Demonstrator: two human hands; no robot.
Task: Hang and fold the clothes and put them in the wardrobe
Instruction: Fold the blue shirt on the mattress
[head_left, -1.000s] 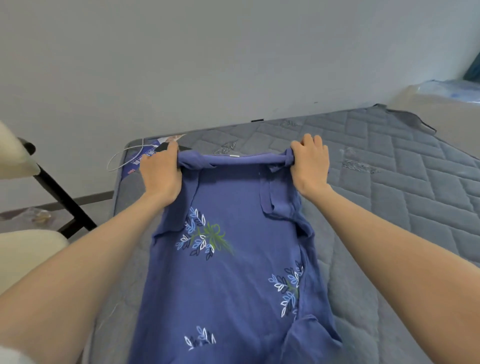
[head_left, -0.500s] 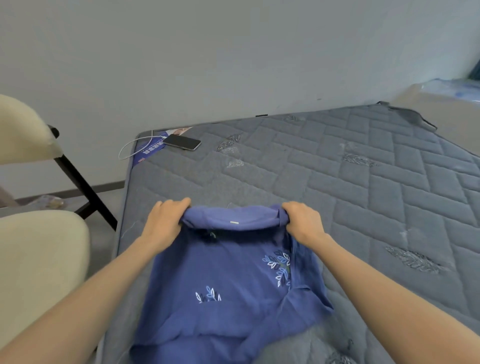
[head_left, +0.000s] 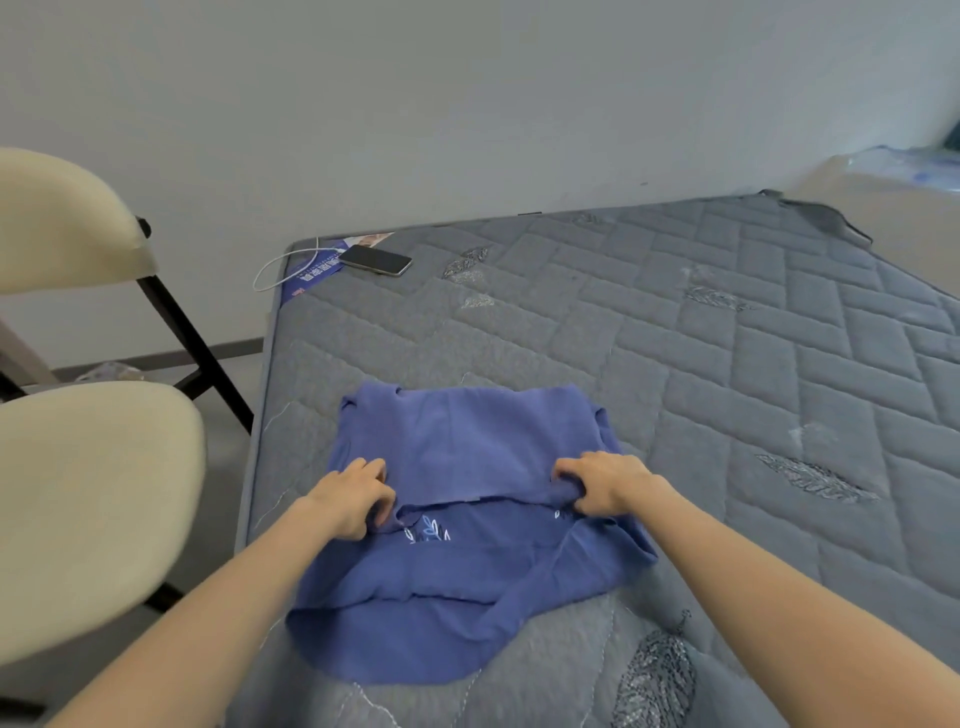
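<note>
Soft blue leaf-print top (head_left: 467, 447) flat on the grey quilted mattress (head_left: 675, 364), close to its left edge and toward the near end. Matte, lightly creased cloth, doubled over on itself: far half laid back across the near half, with a smooth rounded fold on the far side. Edge of the upper layer running almost straight between the two hands. Just below that edge, a small white and pale-blue leaf print (head_left: 428, 531) peeping out. Lower layer ending nearest the viewer in a curved hem, with a narrow band of the same cloth slanting across its right part.

Left grip (head_left: 350, 499) at the left end of the upper layer's edge, knuckles up, fingers curled and pinching the cloth. Right grip (head_left: 602, 486) at the right end, fingers curled round a small bunched wad of the same top. Both forearms bare.

Mattress stitched in a brick-like zigzag of rectangles, dotted with darker embroidered feather motifs (head_left: 810, 478) and a few whitish scuffs. At the far-left corner, a slim dark smartphone (head_left: 375, 260) lying flat, partly over a blue printed label (head_left: 311, 270). From the phone, a thin white cable (head_left: 270, 270) looping off the edge.

Left of the bed, a chair (head_left: 93, 493) with rounded cream padded seat and back on a thin black frame. Behind, a plain pale wall (head_left: 467, 104).
</note>
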